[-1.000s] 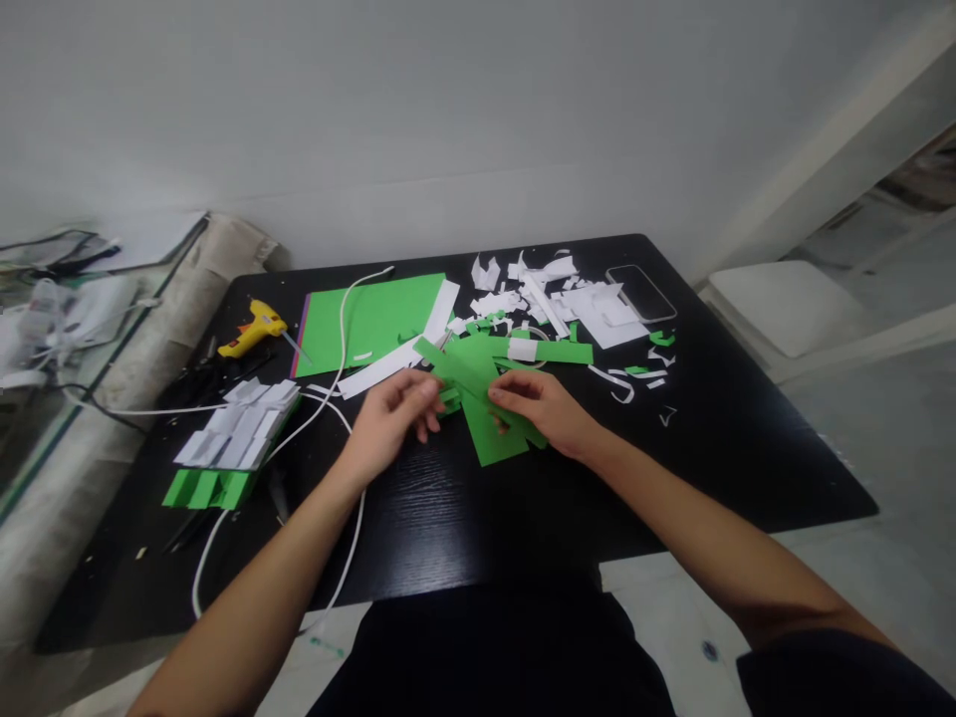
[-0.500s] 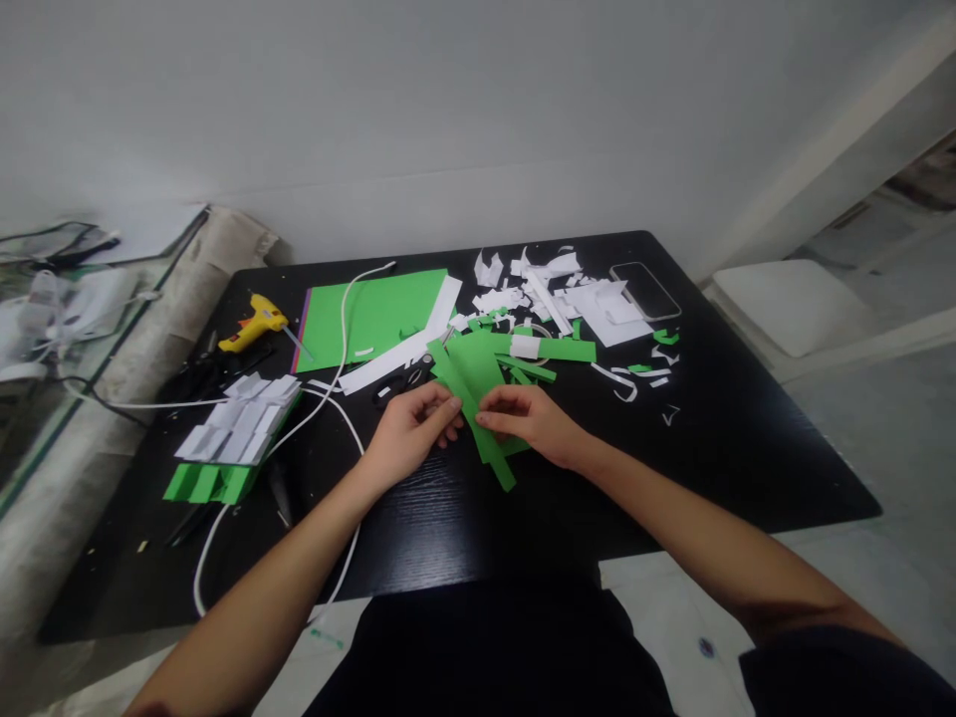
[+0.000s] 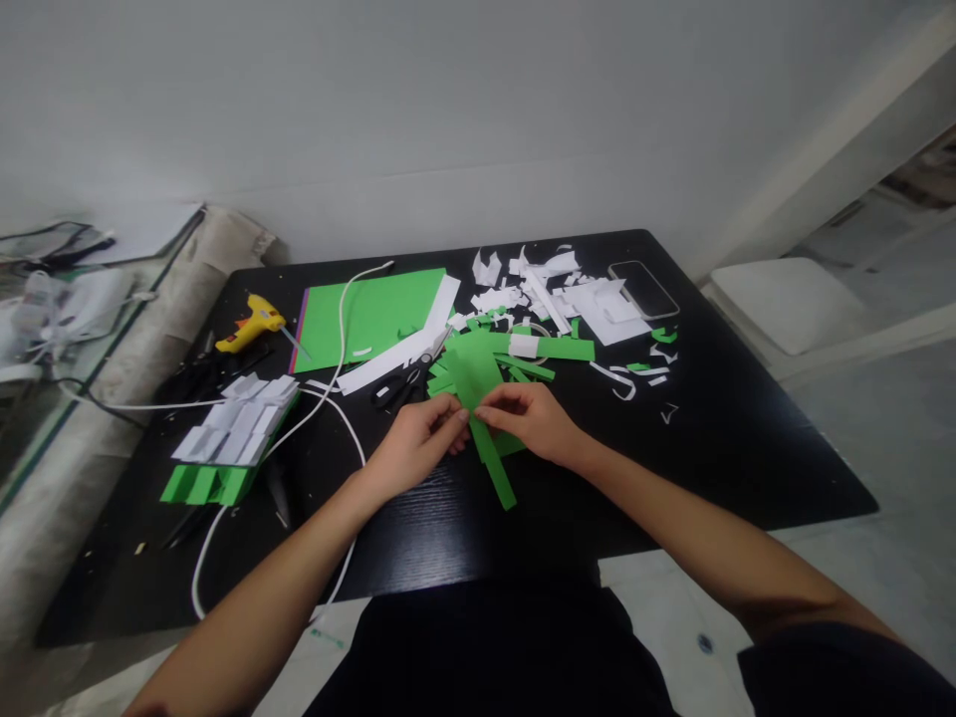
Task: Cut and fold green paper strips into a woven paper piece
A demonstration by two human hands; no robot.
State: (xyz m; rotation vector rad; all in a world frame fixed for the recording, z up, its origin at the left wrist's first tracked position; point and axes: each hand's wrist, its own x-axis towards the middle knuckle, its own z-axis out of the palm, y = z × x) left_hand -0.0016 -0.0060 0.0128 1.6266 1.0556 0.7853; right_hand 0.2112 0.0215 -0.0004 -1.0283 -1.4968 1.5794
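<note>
A long green paper strip (image 3: 496, 476) slants down toward me between my hands. My left hand (image 3: 424, 438) pinches its left edge, thumb and forefinger together. Facing it, my right hand (image 3: 536, 422) pinches the same strip from the right, fingers curled. Beneath and behind lie more green paper pieces (image 3: 474, 363), and a green band with a white patch (image 3: 568, 350) sticks out to the right. Black-handled scissors (image 3: 394, 386) lie just beyond my left hand.
On the black table (image 3: 448, 528) are a yellow glue gun (image 3: 258, 321), a white cable (image 3: 344, 319), green sheets (image 3: 373, 311) and a stack of folded white and green paper (image 3: 235, 423). White scraps (image 3: 538, 284) and a phone (image 3: 646, 290) lie at the back right.
The green strip has turned, its near end now lower and its far end no longer jutting left over the scissors. My hands have come slightly closer together.
</note>
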